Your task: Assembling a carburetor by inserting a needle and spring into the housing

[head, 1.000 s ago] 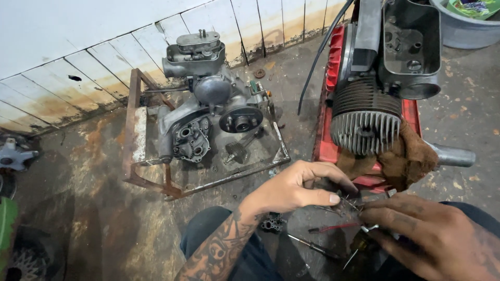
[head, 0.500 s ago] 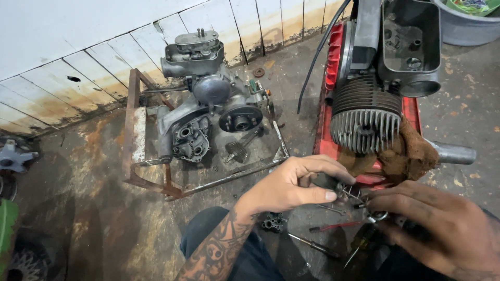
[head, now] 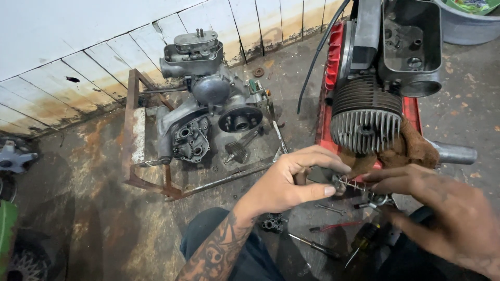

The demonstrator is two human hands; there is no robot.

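Lower centre of frame: left hand [head: 291,182] pinches a small dark metal part [head: 319,175] between thumb and fingers, closed on it. Right hand [head: 442,213] at lower right grips the far end of a thin coil spring [head: 350,182] stretched from that part, fingertips closed. Step looks like hooking the spring on; next calls for steady tension and alignment. Finned cylinder [head: 364,122] just above, engine case on rusty frame [head: 208,119] upper left, screwdrivers [head: 359,244] on the floor below.
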